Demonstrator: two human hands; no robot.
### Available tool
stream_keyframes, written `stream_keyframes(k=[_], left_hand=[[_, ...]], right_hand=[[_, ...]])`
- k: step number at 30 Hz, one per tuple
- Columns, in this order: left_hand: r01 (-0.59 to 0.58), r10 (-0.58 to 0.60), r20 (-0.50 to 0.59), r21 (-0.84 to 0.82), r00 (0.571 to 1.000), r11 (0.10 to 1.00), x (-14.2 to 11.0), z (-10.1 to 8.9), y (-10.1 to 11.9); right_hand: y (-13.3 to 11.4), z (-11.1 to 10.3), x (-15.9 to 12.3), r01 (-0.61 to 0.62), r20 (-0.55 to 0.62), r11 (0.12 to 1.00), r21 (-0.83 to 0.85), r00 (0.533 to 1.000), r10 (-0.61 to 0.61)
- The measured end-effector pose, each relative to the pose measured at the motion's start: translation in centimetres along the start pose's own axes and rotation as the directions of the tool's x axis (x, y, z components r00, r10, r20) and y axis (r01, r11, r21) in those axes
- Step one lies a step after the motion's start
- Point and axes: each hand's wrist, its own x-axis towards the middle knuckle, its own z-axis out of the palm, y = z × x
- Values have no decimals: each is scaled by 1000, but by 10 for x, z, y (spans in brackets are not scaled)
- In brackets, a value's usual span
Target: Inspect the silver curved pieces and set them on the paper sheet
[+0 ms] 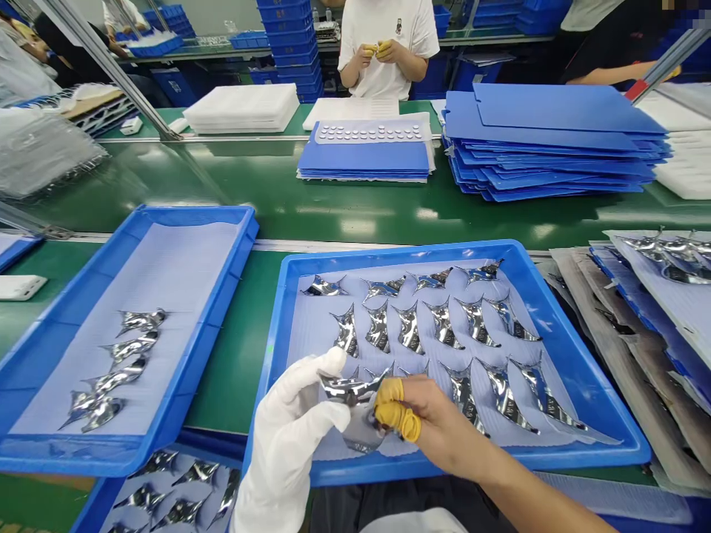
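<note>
My left hand (286,437), in a white glove, and my right hand (427,422), with yellow finger cots on its fingertips, hold a crumpled silver foil piece (347,389) between them. The gloved fingers touch its left end, and the cots pinch its right end. Both hands are low over a blue plastic tray (461,255) lined with pale lavender sheet. Several rows of similar curled foil pieces (422,326) lie on that lining. My hands hide the tray's lower left part.
A second blue tray (194,222) with foil pieces stands to the left, and a third (178,474) sits below it. Stacked sheets with foil lie at the right. Across the green bench are blue board stacks (555,141), white foam sheets (241,107) and a co-worker (386,52) handling something yellow.
</note>
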Motion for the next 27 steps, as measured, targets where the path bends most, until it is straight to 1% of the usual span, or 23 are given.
stream_keyframes(k=[1,3,5,7,8,10,13,15,17,21,23,25,27], left_hand=[[-22,22,-15,-16,1000,1000,-1,2,-1],[-60,60,-26,4,998,998,-4,5,-3],[-86,87,-32,25,996,996,-5,5,-3],[-65,66,-57,16,996,998,-5,7,-2],[-29,29,-77,1,997,1000,-4,8,0],[79,-83,-116,-41,990,996,-1,13,5],[248,-262,-101,-131,960,960,2,22,13],[309,-325,-69,-176,943,935,3,27,15],[331,-350,-70,-198,934,923,3,31,15],[304,-334,-94,-243,938,921,2,35,15],[267,-300,-105,-248,948,931,3,36,14],[192,-218,-122,-192,968,962,3,35,11],[125,-136,-132,-87,982,988,4,33,7]], right_hand=[[4,-1,1,-45,15,995,94,999,44],[11,-1,3,-126,39,968,219,992,120],[15,0,2,-169,39,945,279,986,164],[16,1,1,-187,24,932,310,982,189],[15,3,0,-197,19,922,333,979,202],[13,7,-1,-242,28,886,396,967,251],[8,15,-1,-306,65,798,519,945,321],[5,20,0,-313,67,738,597,937,343],[4,23,0,-307,51,689,656,929,366],[6,26,1,-313,20,635,706,905,424],[7,26,0,-318,23,619,718,900,435],[10,27,-1,-333,44,581,743,890,454],[13,28,-1,-357,73,507,785,865,496]])
